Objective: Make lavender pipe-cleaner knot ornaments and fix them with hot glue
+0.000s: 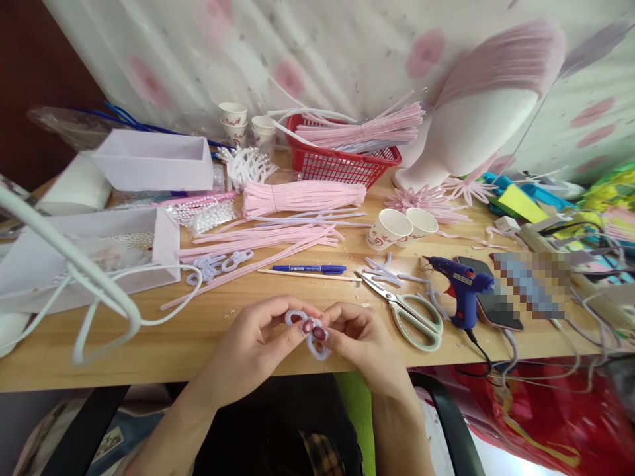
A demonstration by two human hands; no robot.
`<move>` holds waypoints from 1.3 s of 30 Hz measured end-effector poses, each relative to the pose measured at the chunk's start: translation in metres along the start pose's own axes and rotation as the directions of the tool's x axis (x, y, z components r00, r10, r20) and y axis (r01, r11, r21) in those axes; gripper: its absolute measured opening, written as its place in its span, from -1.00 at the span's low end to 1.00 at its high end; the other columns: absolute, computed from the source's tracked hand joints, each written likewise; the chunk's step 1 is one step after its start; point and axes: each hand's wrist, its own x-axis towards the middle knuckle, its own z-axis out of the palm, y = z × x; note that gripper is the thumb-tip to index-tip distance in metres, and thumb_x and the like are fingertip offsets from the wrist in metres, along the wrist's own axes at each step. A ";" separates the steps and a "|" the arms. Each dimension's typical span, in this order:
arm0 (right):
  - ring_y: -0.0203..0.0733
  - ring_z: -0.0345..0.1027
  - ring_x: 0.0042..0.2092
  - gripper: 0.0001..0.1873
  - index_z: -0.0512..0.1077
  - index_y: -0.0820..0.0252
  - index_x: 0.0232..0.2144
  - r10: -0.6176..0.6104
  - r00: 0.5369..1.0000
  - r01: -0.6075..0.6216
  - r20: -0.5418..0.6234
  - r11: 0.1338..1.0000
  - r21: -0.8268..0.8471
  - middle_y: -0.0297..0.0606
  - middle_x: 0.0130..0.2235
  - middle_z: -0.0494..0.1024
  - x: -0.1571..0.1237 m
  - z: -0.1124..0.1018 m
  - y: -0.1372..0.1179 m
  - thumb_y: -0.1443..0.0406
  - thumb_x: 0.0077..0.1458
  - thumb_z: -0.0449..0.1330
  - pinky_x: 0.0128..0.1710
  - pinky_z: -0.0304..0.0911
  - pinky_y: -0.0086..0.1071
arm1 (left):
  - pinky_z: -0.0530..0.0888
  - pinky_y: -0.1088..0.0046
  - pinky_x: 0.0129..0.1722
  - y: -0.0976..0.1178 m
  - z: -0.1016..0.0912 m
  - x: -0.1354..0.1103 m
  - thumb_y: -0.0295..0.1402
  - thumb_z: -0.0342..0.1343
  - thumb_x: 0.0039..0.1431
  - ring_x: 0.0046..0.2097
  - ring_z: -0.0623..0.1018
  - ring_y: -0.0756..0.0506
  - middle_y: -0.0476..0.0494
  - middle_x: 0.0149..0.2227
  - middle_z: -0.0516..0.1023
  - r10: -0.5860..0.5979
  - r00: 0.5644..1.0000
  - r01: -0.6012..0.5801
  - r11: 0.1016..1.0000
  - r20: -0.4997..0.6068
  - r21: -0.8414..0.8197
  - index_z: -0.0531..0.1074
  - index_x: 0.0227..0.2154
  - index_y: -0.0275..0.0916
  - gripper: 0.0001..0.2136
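Between my hands, at the front edge of the wooden table (pixel 188 354), is a pale lilac pipe cleaner (pixel 317 350) bent into loops. My left hand (pixel 270 337) pinches it from the left, one loop standing up behind the thumb. From the right, my right hand (pixel 352 334) pinches the same piece, and a second loop hangs below the fingertips. Both thumbs meet at its middle and cover the join. Similar looped lilac shapes (pixel 218 266) lie beyond my left hand. Scissors (pixel 407 311) with pale handles lie just right of my right hand, blades partly apart.
A blue glue gun (pixel 461 284) and a phone (pixel 501 311) lie at right with cables. Further back are a blue pen (pixel 310 269), pink pipe cleaners (pixel 302 198), paper cups (pixel 389 228), a red basket (pixel 337 165) and a white head form (pixel 461 139). A white cable (pixel 104 291) arches at left.
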 end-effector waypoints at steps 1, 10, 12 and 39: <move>-0.37 0.46 -0.53 -0.74 0.62 0.21 -0.51 -0.021 1.000 0.021 -0.019 1.000 0.008 -0.35 -0.54 0.64 0.000 0.000 0.001 0.26 -0.23 0.60 -0.47 0.39 -0.56 | 0.51 0.56 -0.13 -0.001 0.002 -0.001 -0.33 0.25 0.22 -0.17 0.60 -0.05 -0.04 -0.24 0.65 -0.011 1.000 0.010 0.999 -0.025 -0.052 0.59 -0.22 -0.18 -0.90; -0.37 0.52 -0.46 -0.82 0.65 0.15 -0.47 -0.162 0.980 0.165 -0.112 0.986 0.019 -0.34 -0.51 0.66 0.002 0.010 0.013 0.20 -0.03 0.52 -0.40 0.44 -0.60 | 0.55 0.53 -0.12 -0.005 0.013 -0.005 -0.38 0.36 0.08 -0.20 0.65 -0.06 -0.06 -0.31 0.70 -0.176 0.959 0.104 0.948 -0.222 -0.302 0.61 -0.30 -0.24 -0.88; -0.36 0.53 -0.47 -0.83 0.65 0.15 -0.45 -0.132 0.986 0.134 -0.097 0.991 0.014 -0.32 -0.50 0.67 0.001 0.009 0.013 0.20 -0.02 0.51 -0.40 0.45 -0.58 | 0.55 0.54 -0.15 -0.007 0.009 -0.003 -0.38 0.38 0.06 -0.23 0.65 -0.05 -0.05 -0.35 0.69 -0.171 0.966 0.106 0.946 -0.195 -0.306 0.62 -0.33 -0.24 -0.88; -0.25 0.50 -0.44 -0.77 0.64 0.13 -0.55 -0.178 0.981 0.165 -0.082 0.975 -0.145 -0.27 -0.53 0.64 0.001 -0.014 0.009 0.14 0.01 0.48 -0.37 0.39 -0.46 | 0.51 0.34 -0.20 0.011 -0.071 -0.003 -0.33 0.13 0.19 -0.25 0.63 -0.19 -0.13 -0.21 0.68 0.343 0.757 0.201 0.688 -0.557 0.698 0.53 -0.28 -0.13 -0.90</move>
